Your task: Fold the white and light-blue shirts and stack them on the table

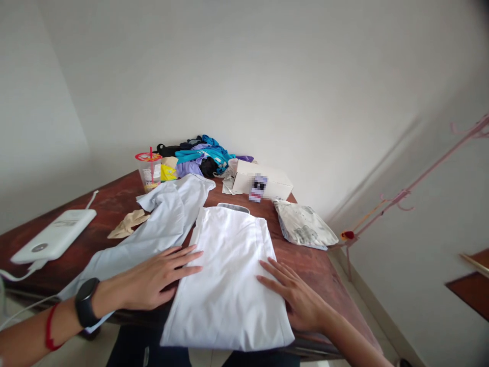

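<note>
The folded shirt (229, 280) is plain white. Left of it, a garment (164, 219) is pale blue; right of it, a cloth bundle (303, 224) is off-white with a grey print. Beyond the folded shirt, the heap (204, 153) mixes turquoise, lilac and black.

Two hands are in view: one left hand (153, 278) and one right hand (301, 298). There is one black fitness band (87, 302) and one red bracelet (50, 329). Clothing outside the heap counts one folded white garment (229, 285), one light blue garment (164, 214) and one folded patterned garment (303, 224). The heap of clothes (206, 153) is one, its pieces too tangled to number. Singles also include one table (317, 265), one plastic cup (147, 176), one red straw (151, 153), one power bank (57, 234), one white box (275, 181), one beige cloth (129, 223) and one pink rack (428, 173).
</note>
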Available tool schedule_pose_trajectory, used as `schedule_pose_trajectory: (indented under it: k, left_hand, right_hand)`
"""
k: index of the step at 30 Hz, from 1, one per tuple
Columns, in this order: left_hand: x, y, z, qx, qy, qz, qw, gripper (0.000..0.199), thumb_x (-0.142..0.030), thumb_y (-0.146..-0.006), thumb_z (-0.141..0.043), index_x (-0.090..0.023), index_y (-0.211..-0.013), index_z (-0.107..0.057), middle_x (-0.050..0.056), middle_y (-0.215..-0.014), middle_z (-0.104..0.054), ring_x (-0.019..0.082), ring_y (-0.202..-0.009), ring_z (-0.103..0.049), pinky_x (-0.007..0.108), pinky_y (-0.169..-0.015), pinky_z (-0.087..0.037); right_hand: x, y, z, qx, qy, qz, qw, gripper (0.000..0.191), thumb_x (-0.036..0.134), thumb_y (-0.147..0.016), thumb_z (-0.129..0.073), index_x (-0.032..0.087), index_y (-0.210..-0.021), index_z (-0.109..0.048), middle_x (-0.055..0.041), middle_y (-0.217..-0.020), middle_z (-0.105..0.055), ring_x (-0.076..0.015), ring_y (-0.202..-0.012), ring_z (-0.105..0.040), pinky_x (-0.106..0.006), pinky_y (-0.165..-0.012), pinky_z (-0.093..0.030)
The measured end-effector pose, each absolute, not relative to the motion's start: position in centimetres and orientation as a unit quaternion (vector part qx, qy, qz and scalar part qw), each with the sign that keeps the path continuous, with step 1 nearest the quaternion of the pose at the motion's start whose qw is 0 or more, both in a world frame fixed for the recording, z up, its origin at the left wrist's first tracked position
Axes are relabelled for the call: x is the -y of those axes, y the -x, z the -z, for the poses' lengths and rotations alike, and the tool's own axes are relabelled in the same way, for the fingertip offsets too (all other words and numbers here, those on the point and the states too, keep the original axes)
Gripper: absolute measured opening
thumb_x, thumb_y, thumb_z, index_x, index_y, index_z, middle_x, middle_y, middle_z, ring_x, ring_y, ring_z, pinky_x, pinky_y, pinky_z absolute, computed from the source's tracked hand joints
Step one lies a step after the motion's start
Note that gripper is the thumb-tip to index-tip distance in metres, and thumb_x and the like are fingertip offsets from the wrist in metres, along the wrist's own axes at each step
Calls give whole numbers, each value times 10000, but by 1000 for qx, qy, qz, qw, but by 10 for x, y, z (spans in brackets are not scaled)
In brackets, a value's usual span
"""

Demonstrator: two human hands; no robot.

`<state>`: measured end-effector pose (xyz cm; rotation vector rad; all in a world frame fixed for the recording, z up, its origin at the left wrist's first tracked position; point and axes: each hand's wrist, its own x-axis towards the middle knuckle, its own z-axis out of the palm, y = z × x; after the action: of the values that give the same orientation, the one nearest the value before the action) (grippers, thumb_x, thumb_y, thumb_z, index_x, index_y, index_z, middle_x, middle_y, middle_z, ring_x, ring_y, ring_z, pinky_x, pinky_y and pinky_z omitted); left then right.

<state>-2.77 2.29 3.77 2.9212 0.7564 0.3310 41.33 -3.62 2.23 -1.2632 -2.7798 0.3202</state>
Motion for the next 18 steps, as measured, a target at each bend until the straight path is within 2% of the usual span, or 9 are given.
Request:
schedule_pose_trajectory:
  k: [4,7,9,11,13,14,15,16,18]
  left_hand:
    - [-7,29,-31,-263,-957,-103,69,939,-76,-692,-626,-373,-1562,-433,3,-1685,-302,330,-1535,-319,501,-1244,-313]
    - [-2,25,-25,-248,-957,-126,77,904,-36,-736,-591,-425,-1540,-451,-25,-1641,-396,309,-1542,-307,526,-1261,-268]
    - [2,26,-22,-227,-956,-142,119,800,-86,-820,-608,-442,-1524,-470,-22,-1582,-493,295,-1535,-324,529,-1272,-240]
    - [10,27,-18,-214,-942,-180,186,642,-218,-900,-627,-426,-1497,-514,9,-1497,-593,294,-1491,-414,513,-1266,-259]
    - [17,25,-18,-250,-903,-245,248,467,-351,-954,-590,-379,-1420,-609,48,-1395,-676,305,-1379,-556,479,-1205,-379]
    - [19,22,-20,-293,-873,-278,273,396,-404,-972,-560,-346,-1348,-671,64,-1321,-720,310,-1290,-629,455,-1141,-458]
    - [19,16,-24,-346,-836,-306,296,364,-451,-979,-540,-311,-1259,-725,75,-1225,-759,314,-1194,-682,431,-1064,-521]
    - [18,8,-31,-401,-794,-328,318,369,-497,-977,-532,-280,-1170,-760,77,-1125,-782,315,-1109,-711,410,-992,-561]
    - [10,-12,-46,-475,-709,-367,369,423,-573,-961,-538,-236,-1050,-777,57,-932,-782,314,-1016,-722,389,-922,-583]
  right_hand:
    - [44,-417,-12,904,410,-114,52,732,286,-915,-610,372,-1598,-363,-61,-1705,-228,-366,-1574,-169,-641,-1236,-221]
    - [48,-416,-11,905,385,-153,97,616,338,-952,-568,356,-1556,-450,-68,-1661,-354,-352,-1570,-200,-648,-1238,-210]
    - [54,-416,-12,892,377,-193,158,574,464,-939,-594,334,-1495,-537,-90,-1556,-520,-362,-1527,-328,-653,-1241,-202]
    - [62,-415,-12,855,400,-224,243,508,562,-931,-578,308,-1363,-660,-118,-1362,-682,-374,-1382,-534,-638,-1214,-286]
    - [68,-412,-12,774,473,-228,355,460,621,-931,-555,271,-1148,-760,-139,-1111,-768,-355,-1096,-703,-565,-1053,-496]
    - [69,-409,-13,717,518,-227,408,466,652,-915,-570,248,-1020,-778,-137,-974,-774,-327,-924,-726,-497,-904,-574]
    - [68,-405,-16,657,559,-228,451,487,683,-885,-600,226,-884,-766,-120,-830,-748,-283,-757,-699,-418,-736,-590]
    - [64,-400,-19,601,591,-238,483,519,713,-844,-638,208,-758,-724,-89,-697,-690,-231,-621,-628,-345,-593,-541]
    - [53,-390,-28,529,615,-284,511,581,735,-793,-681,191,-602,-611,-28,-558,-552,-149,-506,-468,-264,-468,-389]
